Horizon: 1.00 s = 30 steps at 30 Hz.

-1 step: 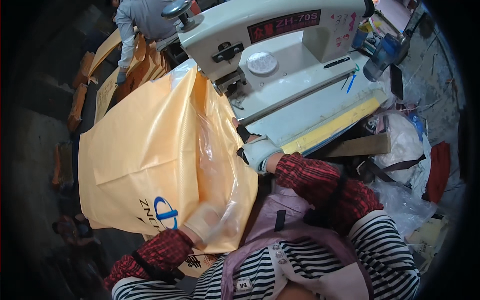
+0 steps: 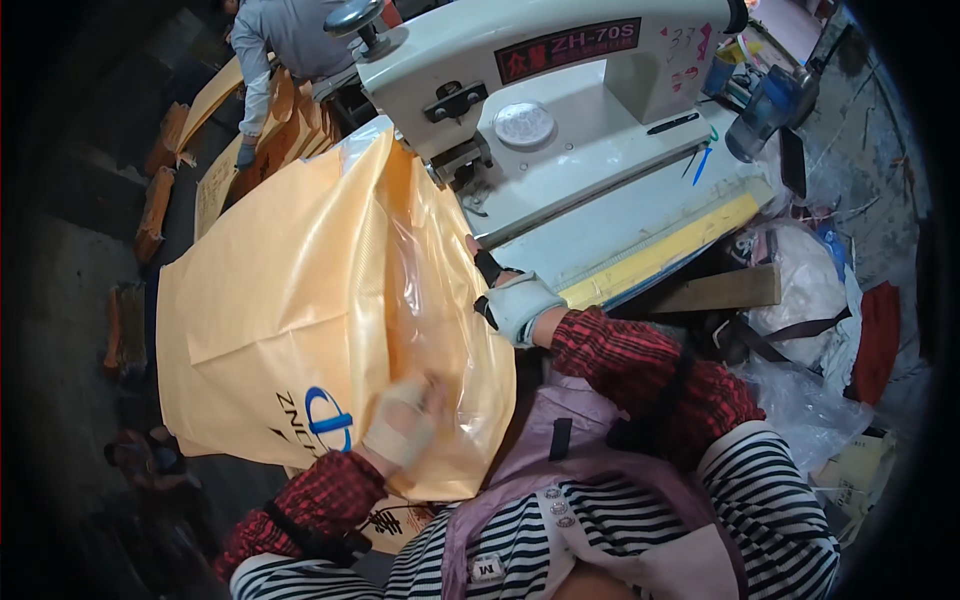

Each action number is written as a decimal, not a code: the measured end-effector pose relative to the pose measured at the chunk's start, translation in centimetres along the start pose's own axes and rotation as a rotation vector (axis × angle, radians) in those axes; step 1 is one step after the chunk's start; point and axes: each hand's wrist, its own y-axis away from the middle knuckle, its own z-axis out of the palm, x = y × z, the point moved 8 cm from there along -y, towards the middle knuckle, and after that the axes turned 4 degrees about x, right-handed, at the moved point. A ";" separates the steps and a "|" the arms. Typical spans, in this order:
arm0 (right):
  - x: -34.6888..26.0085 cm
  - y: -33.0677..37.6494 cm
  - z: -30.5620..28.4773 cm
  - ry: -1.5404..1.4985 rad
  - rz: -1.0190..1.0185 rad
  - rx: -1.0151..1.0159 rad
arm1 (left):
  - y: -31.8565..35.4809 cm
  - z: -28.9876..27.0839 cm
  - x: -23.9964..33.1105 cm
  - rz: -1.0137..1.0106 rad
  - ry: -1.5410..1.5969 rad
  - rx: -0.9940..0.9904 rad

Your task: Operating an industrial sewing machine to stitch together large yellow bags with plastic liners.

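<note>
A large cream woven sack (image 2: 270, 300) with a blue and black print hangs across my left and middle, its mouth open toward me. A clear plastic liner (image 2: 410, 275) shows inside the mouth. My right hand (image 2: 517, 303), in a pale half-finger glove, grips the sack's right edge just below the sewing machine (image 2: 560, 130). The sack's upper corner lies at the machine's needle end. My left hand (image 2: 405, 420), also in a pale glove, is at the lower part of the open mouth, over the liner. Its fingers are smeared by motion.
At the far left a co-worker's sleeve (image 2: 258, 95) reaches over stacked sacks (image 2: 290, 135). A pen (image 2: 673, 125), a blue thread snipper (image 2: 703, 165), a phone (image 2: 792, 163) and a clear cup (image 2: 765, 115) lie right of the machine. A wooden board (image 2: 715, 290) juts out below the table.
My left hand has shifted a little upward along the sack's open mouth, and its fingers show more. The right hand stays on the sack's edge.
</note>
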 end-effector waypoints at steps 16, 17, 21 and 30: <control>-0.2 3.4 0.8 0.036 0.144 -0.058 | 0.9 4.4 8.3 0.694 0.204 -0.134; -0.1 3.5 0.4 0.023 0.156 -0.063 | 3.0 8.3 9.2 0.843 -0.554 -0.396; 0.4 3.6 0.2 0.046 0.116 -0.034 | 2.5 7.4 2.7 0.514 -0.410 -0.550; 0.1 1.9 3.6 0.312 -0.180 -0.032 | 10.8 4.5 17.2 1.084 -0.635 -0.609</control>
